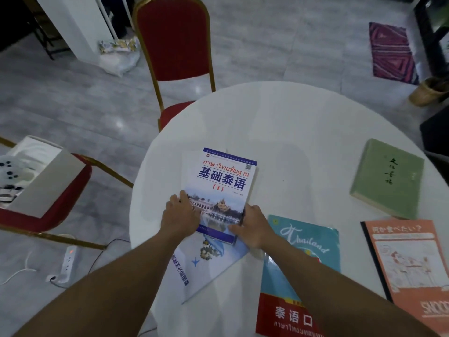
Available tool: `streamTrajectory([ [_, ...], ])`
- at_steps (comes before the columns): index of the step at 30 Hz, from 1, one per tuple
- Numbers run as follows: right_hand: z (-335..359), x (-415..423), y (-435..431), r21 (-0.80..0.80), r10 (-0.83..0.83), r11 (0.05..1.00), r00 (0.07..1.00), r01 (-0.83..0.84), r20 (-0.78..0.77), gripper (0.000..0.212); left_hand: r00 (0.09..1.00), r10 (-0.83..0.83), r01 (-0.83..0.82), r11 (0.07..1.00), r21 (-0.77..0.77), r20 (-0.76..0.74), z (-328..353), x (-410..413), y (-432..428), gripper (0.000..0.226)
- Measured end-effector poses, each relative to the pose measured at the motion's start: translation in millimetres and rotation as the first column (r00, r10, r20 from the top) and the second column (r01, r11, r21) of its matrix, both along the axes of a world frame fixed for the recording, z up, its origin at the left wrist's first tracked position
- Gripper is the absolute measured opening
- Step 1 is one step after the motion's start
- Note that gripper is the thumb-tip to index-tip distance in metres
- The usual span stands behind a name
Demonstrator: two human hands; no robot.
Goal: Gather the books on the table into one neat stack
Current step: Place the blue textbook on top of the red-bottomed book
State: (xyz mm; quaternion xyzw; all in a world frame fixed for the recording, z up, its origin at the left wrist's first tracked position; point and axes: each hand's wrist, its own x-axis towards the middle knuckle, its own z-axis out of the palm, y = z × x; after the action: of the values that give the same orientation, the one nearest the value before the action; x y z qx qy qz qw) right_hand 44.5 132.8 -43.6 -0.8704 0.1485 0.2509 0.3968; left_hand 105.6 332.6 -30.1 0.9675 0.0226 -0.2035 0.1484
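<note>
Now | left grip (180, 214), right grip (253, 226) hold book (226, 177) | title: 基础泰语 (1)

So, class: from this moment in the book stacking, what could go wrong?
1. The Thai textbook, gripped at its near corners by the left hand and right hand, lies askew over the white booklet, so the stack may start crooked.
2. The green book lies apart at the far right; dragging it could wrinkle the tablecloth.

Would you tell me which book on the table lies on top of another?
The blue-and-white textbook; it rests on a pale book, while the others lie singly.
</note>
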Motion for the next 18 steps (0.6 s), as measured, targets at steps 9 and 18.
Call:
streamTrajectory([
  [9,2.5,7.1,10.8,-0.044,-0.127,0.991,0.99,0.124,-0.056,0.041,0.994,0.108,-0.107,0.977,-0.185,-0.006,9.5,15.4,4.8,0.072],
  [18,19.1,-16.3,2.7,0.029,-0.113,0.993,0.988,0.117,-0.109,0.017,0.977,0.179,-0.21,0.9,-0.382,-0.113,31.0,7.1,-18.8,0.043],
])
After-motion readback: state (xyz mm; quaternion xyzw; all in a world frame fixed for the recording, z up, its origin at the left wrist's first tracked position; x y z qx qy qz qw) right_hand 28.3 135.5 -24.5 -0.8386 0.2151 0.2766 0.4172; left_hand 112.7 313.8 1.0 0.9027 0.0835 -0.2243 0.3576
